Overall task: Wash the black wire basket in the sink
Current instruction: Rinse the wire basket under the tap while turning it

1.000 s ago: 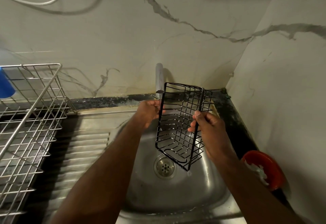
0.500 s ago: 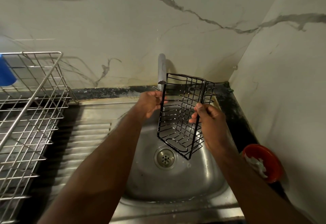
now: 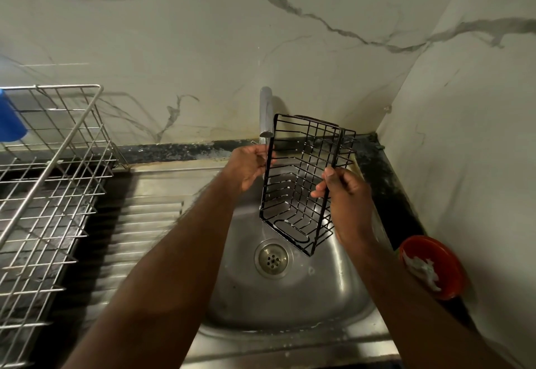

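Observation:
A black wire basket [image 3: 301, 177] hangs tilted on end above the steel sink [image 3: 290, 296], its lower corner close to the drain [image 3: 272, 258]. My right hand [image 3: 348, 200] grips the basket's right rim wire with thumb and curled fingers. My left hand [image 3: 249, 165] sits at the basket's left edge under the tap [image 3: 266, 113], fingers curled round the rim wire. Specks of white foam cling to the lower wires. A thin stream of water seems to fall from the tap past the left rim.
A steel dish rack [image 3: 43, 183] stands on the ribbed drainboard [image 3: 150, 223] at the left, with a blue object [image 3: 10, 122] at its far edge. A red bowl [image 3: 432, 267] holding something white sits on the dark counter at the right. Marble walls close in behind and at the right.
The basket and both hands have stayed almost in place over the sink; the view has shifted slightly. My grip on the basket is unchanged.

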